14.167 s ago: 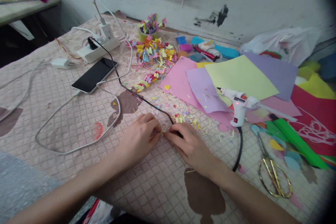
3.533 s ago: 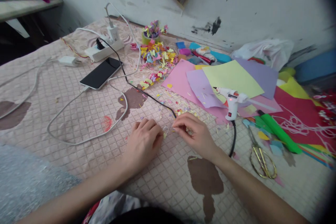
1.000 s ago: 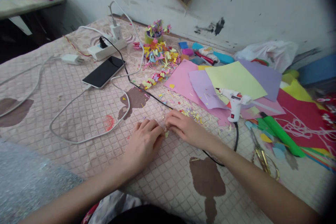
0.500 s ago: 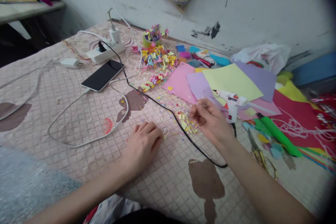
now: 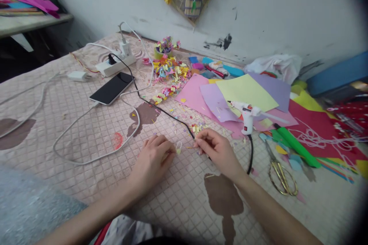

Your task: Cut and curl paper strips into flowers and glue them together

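My left hand rests on the quilted cloth with its fingers curled under; what they hold, if anything, is hidden. Just past its fingertips shows a small pale yellow piece with a white loop. My right hand is pinched, low over the cloth beside the black cord. Whatever is between its fingertips is too small to make out. A thin yellow strip lies at those fingertips. Pale paper scraps are scattered behind the hand. A white glue gun stands to its right, on coloured paper sheets.
Gold-handled scissors and a green roll lie at right. A black-screened phone, charging cable and power strip occupy the left. Farther back sit a heap of paper bits and a round holder.
My right hand has come down and left, from over the scraps to the cloth nearer my left hand. My left hand has hardly moved. The camera view has shifted slightly.
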{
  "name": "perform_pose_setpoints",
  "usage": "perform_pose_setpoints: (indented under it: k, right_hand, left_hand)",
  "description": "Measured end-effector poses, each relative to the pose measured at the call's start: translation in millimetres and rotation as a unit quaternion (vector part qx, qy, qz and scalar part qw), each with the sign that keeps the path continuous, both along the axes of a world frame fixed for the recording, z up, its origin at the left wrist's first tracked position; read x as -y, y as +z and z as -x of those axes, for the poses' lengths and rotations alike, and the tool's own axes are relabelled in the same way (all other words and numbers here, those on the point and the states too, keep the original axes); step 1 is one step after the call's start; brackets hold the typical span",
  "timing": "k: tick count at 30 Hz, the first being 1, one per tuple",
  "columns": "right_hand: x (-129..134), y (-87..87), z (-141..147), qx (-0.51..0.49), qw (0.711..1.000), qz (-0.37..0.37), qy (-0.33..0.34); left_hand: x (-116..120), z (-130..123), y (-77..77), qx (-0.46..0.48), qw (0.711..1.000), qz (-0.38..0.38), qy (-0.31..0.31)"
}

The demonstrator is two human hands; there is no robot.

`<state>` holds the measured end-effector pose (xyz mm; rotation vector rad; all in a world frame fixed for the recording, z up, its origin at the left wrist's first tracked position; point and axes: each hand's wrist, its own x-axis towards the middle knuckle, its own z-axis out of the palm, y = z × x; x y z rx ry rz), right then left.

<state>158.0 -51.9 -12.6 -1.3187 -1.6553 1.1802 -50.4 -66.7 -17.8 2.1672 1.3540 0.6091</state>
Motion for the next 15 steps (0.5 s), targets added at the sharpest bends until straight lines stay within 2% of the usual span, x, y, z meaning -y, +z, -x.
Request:
perform_pose_setpoints:
  k: [3, 7, 15]
  right_hand:
    - [3, -0.9, 7, 0.068, 0.996, -0.05, 0.01]
    - [5, -3.2, 15, 0.162, 0.975, -0.152, 0.012]
    - [6, -10.7, 26, 0.245, 0.946, -0.195, 0.078]
  left_hand:
    - [2, 0, 1.4, 0.006, 1.0, -0.004, -0.003]
    - [4, 0, -0.4, 0.019, 1.0, -0.004, 0.001]
    - [3, 0, -2.9, 0.027, 1.0, -0.005, 0.006]
